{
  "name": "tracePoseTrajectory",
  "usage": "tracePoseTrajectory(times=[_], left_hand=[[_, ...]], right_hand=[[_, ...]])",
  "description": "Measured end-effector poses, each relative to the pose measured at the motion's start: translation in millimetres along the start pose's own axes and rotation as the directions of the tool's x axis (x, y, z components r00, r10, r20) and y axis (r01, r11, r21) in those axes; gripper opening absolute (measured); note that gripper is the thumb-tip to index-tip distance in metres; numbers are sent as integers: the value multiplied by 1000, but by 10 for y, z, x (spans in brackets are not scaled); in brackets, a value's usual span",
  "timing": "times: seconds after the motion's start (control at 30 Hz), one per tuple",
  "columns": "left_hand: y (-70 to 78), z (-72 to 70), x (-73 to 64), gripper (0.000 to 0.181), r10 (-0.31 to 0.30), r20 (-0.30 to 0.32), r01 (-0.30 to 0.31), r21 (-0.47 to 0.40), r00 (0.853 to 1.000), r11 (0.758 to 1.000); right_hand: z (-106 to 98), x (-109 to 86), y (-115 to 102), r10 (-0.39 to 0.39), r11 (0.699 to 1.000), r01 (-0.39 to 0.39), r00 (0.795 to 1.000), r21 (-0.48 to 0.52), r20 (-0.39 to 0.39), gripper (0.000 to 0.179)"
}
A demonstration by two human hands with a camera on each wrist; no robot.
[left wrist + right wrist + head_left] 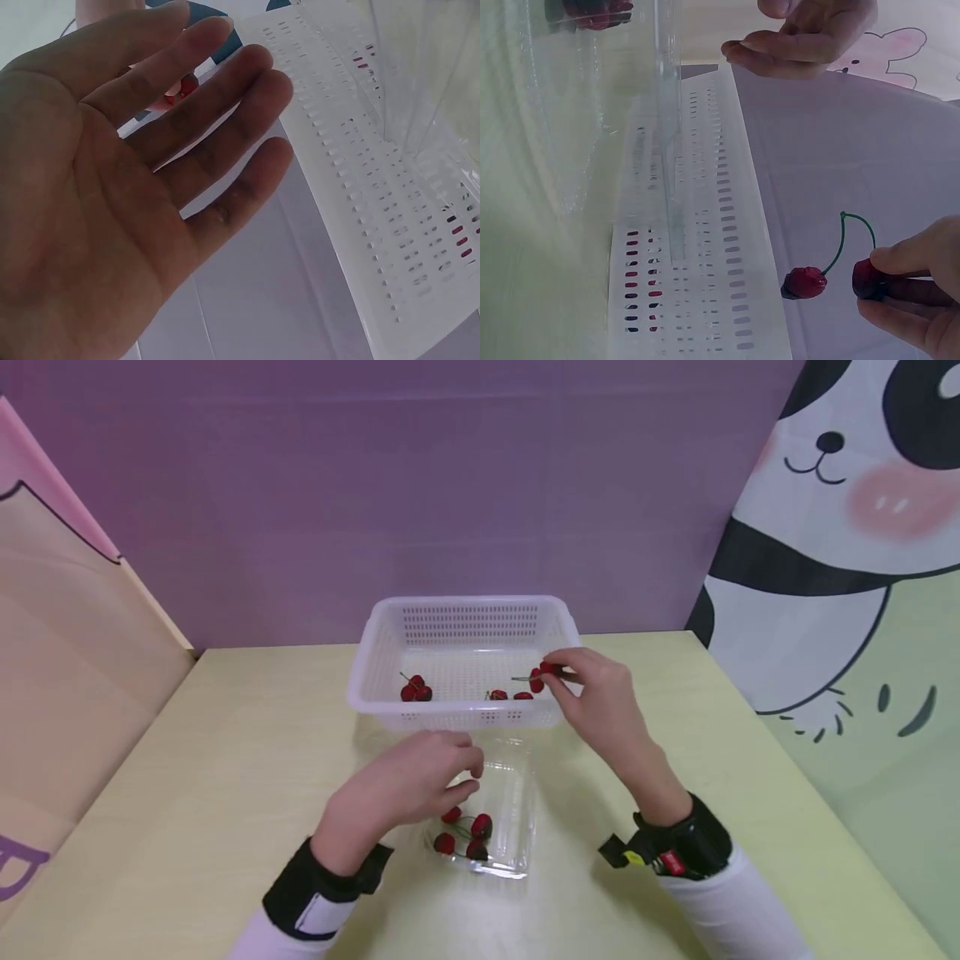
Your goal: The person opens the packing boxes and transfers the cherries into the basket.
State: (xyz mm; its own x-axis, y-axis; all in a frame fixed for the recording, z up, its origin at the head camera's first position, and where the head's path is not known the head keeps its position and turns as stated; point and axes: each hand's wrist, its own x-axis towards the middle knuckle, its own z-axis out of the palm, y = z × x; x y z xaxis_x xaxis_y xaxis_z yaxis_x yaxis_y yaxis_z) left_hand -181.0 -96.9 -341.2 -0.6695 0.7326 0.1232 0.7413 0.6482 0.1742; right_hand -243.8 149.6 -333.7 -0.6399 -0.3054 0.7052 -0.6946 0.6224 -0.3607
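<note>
Above the right end of a white slotted basket, my right hand pinches one cherry between thumb and fingers. A green stem joins it to a second cherry, which hangs free beside it. My left hand hovers over a clear plastic box in front of the basket. Its fingers are loosely bent, and the palm holds nothing. Several red cherries with green stems lie at the box's near left, partly below the left hand.
A small cluster of cherries lies in the basket's left part, and more cherries lie toward its right front. Basket and box stand on a pale wooden table. A purple backdrop rises behind, and a panda-print panel borders the right side.
</note>
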Motion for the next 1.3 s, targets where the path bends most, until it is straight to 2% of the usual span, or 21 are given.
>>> tracePoseTrajectory(times=[0.47, 0.67, 0.83, 1.03, 1.17, 1.3], left_hand=[[152, 120, 72, 15, -16, 135, 9, 52, 991, 999], [171, 167, 73, 23, -53, 183, 48, 34, 982, 998], [190, 191, 68, 27, -103, 238, 101, 20, 966, 995], [215, 203, 72, 35, -180, 307, 189, -1, 935, 982], [225, 218, 76, 35, -203, 338, 219, -12, 919, 976], [233, 234, 77, 35, -213, 356, 235, -18, 910, 972]], right_hand=[[27, -2, 102, 93, 995, -93, 996, -39, -19, 17], [29, 3, 127, 110, 992, -111, 994, -65, -10, 16], [48, 10, 152, 115, 989, -114, 993, -95, 10, 16], [45, 14, 143, 167, 979, -161, 985, -123, 44, 16], [44, 13, 141, 195, 974, -185, 979, -134, 59, 17], [45, 8, 150, 206, 971, -196, 977, -134, 61, 19]])
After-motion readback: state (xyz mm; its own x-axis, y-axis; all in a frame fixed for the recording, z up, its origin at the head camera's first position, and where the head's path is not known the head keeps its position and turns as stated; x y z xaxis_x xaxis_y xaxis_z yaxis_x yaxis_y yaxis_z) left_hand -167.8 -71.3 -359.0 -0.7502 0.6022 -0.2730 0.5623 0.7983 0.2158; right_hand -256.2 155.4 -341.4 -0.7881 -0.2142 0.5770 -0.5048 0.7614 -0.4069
